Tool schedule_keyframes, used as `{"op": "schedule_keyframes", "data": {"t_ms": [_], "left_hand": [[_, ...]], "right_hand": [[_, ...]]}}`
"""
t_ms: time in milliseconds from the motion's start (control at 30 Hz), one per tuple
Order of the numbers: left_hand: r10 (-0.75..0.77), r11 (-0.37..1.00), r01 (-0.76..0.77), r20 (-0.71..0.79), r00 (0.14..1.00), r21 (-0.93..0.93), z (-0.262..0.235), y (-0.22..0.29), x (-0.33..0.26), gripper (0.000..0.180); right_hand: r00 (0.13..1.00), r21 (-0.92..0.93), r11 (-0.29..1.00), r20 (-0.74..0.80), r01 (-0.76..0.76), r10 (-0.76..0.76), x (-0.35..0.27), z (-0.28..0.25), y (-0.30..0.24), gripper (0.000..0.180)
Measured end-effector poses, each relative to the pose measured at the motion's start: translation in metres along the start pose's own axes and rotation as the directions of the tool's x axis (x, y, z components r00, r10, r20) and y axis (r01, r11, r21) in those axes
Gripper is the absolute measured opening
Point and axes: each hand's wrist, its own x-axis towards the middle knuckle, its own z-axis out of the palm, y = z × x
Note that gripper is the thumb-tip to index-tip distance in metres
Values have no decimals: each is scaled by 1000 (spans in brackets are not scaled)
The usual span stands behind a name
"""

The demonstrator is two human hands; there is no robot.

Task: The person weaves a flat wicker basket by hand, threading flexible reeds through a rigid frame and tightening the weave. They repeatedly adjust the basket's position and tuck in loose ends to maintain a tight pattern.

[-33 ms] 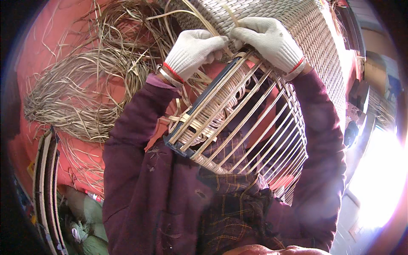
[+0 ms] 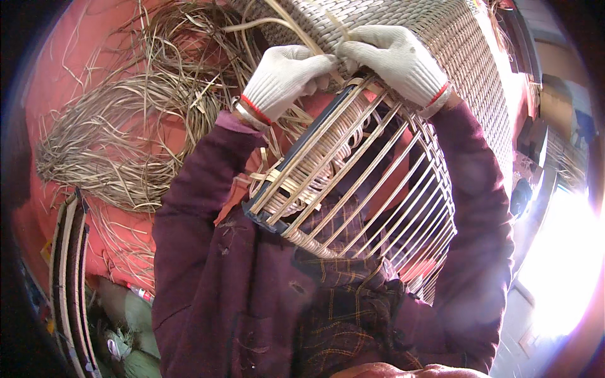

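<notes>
White knitted gloves cover both hands, which meet at the far corner of a half-woven rattan frame (image 2: pixel 372 170). My left hand (image 2: pixel 290 79) is closed, thumb and forefinger pinching a pale rattan strip (image 2: pixel 295 26) that runs up past the far edge. Right beside it, my right hand (image 2: pixel 394 60) pinches a rattan strip too, its short end (image 2: pixel 337 24) poking out above the fingers. The frame leans against my body, with bare parallel rods, a dark edge bar (image 2: pixel 309 142) and weaving along its right side. The fingertips hide the exact spot where the strips meet the frame.
Loose bundles of rattan strips (image 2: pixel 126 138) lie on the red surface (image 2: pixel 63 82) at the left. A large finished woven panel (image 2: pixel 466 57) rises behind my right hand. Curved dark and pale rails (image 2: pixel 69 283) stand at lower left; coiled cane (image 2: pixel 321 164) shows behind the rods.
My right hand has shifted very slightly left, and its strip's end has tipped left with it. The longer strips at my left hand have moved a little. The frame stays put.
</notes>
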Motion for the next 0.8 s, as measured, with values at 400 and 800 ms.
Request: {"op": "schedule_keyframes", "data": {"t_ms": [400, 800], "left_hand": [[165, 953, -167, 27, 986, 252, -4, 6, -13, 32], [261, 952, -232, -132, 956, 200, 9, -13, -24, 27]], "right_hand": [[993, 1, 1000, 118, -28, 28, 14, 11, 6, 36], [997, -147, 986, 2, 80, -81, 20, 19, 18, 33]]}}
